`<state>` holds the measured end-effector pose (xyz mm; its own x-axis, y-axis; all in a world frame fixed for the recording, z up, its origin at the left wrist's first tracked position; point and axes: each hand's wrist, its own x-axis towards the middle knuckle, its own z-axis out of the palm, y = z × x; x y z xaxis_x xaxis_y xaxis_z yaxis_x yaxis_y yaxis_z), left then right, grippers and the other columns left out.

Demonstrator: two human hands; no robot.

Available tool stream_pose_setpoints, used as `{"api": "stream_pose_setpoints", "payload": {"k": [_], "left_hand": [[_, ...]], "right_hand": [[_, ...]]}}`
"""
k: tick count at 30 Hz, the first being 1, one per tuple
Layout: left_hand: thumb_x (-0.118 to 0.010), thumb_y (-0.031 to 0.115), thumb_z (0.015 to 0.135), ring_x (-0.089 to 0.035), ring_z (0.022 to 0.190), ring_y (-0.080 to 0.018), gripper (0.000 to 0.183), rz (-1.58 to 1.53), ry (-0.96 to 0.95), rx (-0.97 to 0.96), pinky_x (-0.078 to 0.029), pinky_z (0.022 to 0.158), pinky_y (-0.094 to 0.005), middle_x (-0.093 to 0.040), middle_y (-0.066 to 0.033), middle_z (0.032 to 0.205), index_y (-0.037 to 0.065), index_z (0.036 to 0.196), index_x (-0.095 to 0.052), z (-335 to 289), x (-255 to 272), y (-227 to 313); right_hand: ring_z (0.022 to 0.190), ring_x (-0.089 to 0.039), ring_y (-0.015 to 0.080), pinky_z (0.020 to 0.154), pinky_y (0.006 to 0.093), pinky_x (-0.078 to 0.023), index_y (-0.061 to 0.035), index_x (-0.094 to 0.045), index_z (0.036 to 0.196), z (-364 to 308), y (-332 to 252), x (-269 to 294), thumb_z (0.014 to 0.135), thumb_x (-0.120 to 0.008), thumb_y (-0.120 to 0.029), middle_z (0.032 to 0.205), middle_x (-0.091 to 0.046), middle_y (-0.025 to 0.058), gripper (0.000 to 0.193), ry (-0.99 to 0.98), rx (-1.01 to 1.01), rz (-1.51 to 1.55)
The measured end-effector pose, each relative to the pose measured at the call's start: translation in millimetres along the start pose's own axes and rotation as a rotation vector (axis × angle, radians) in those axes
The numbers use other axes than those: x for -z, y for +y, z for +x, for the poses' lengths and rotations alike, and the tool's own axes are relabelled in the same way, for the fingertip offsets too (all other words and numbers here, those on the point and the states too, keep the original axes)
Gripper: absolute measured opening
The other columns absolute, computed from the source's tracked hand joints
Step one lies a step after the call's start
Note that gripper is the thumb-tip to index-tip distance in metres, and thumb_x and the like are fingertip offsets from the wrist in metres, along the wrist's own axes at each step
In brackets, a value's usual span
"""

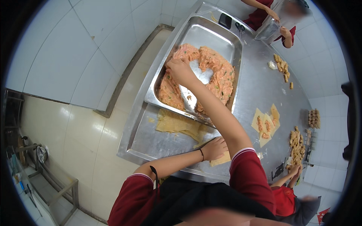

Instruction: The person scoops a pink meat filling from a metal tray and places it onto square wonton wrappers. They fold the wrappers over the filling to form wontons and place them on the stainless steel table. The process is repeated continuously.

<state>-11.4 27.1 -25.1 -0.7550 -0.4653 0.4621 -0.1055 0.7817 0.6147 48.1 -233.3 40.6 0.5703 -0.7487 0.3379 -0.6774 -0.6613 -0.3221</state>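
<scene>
Orange mix (221,77) in tray (205,32) on mtl table (249,86), wht-tiled walls (60,49).

On the table (252,75), a tray (211,32) with mixture (222,79) in it. From the tray: wrapper sheets (177,124) at seven o'clock, mixture-topped wrappers (265,130) at four, rolls (282,67) at three, more rolls (296,145) farther out at four.

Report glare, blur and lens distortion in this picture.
Head view: fisheye bows the steel table and wall tiles; black vignetting fills the corners; glare whitens patches of floor tiles and the steel pan; blur masks the upper-right co-worker's face.
</scene>
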Motion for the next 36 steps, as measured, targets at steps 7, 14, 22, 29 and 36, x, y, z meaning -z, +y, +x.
{"api": "stream_pose_setpoints", "payload": {"k": [7, 14, 22, 29, 36], "left_hand": [[-0.068, 0.024, 0.075, -0.039, 0.126, -0.032, 0.043, -0.078, -0.096, 0.062, -0.027, 0.109, -0.0459, -0.049, -0.0133, 0.127, 0.008, 0.115, -0.058, -2.4, -3.0, 0.1], [-0.068, 0.024, 0.076, -0.037, 0.129, -0.0318, 0.047, -0.103, -0.136, 0.125, -0.026, 0.11, -0.0463, -0.049, -0.0136, 0.13, 0.007, 0.118, -0.058, 2.5, -4.5, 3.1], [-0.069, 0.024, 0.075, -0.04, 0.125, -0.0284, 0.041, -0.031, -0.043, 0.058, -0.03, 0.106, -0.0427, -0.052, -0.0111, 0.125, 0.009, 0.112, -0.059, 1.0, -7.9, 0.3], [-0.07, 0.024, 0.074, -0.044, 0.118, -0.0275, 0.034, -0.012, -0.01, 0.039, -0.033, 0.101, -0.0419, -0.054, -0.0088, 0.114, 0.01, 0.103, -0.058, -0.2, -5.5, 0.5], [-0.07, 0.023, 0.073, -0.044, 0.118, -0.0282, 0.034, -0.05, -0.009, 0.032, -0.033, 0.102, -0.0421, -0.055, -0.0098, 0.11, 0.009, 0.102, -0.058, -1.1, -3.9, 0.9]], "right_hand": [[0.089, -0.06, 0.0222, 0.088, 0.0399, -0.037, -0.0074, -0.063, 0.086, -20.2, -18.7, -9.2, 0.082, -0.063, -0.012, 0.085, -0.062, 0.0063, 0.006, 0.022, 0.104, -0.045], [0.085, -0.06, 0.0205, 0.092, 0.0389, -0.035, -0.0087, -0.067, 0.093, -59.0, -20.5, 5.6, 0.075, -0.064, -0.001, 0.089, -0.065, 0.0053, 0.02, -0.09, -0.003, 0.029], [0.112, -0.049, 0.0225, 0.095, 0.0438, -0.028, -0.0135, -0.069, 0.092, -62.8, -45.2, 43.5, 0.075, -0.069, -0.008, 0.107, -0.061, 0.001, 0.017, -0.109, -0.088, -0.065], [0.113, -0.053, 0.0202, 0.098, 0.042, -0.032, -0.0094, -0.064, 0.096, -24.8, -43.5, 16.0, 0.082, -0.062, -0.01, 0.11, -0.06, 0.0047, 0.014, -0.161, 0.074, 0.035], [0.105, -0.059, 0.0166, 0.099, 0.0372, -0.034, -0.0061, -0.065, 0.101, -39.9, -48.8, 17.8, 0.072, -0.059, 0.0, 0.111, -0.062, 0.0067, 0.03, -0.349, 0.272, -0.271]]}}
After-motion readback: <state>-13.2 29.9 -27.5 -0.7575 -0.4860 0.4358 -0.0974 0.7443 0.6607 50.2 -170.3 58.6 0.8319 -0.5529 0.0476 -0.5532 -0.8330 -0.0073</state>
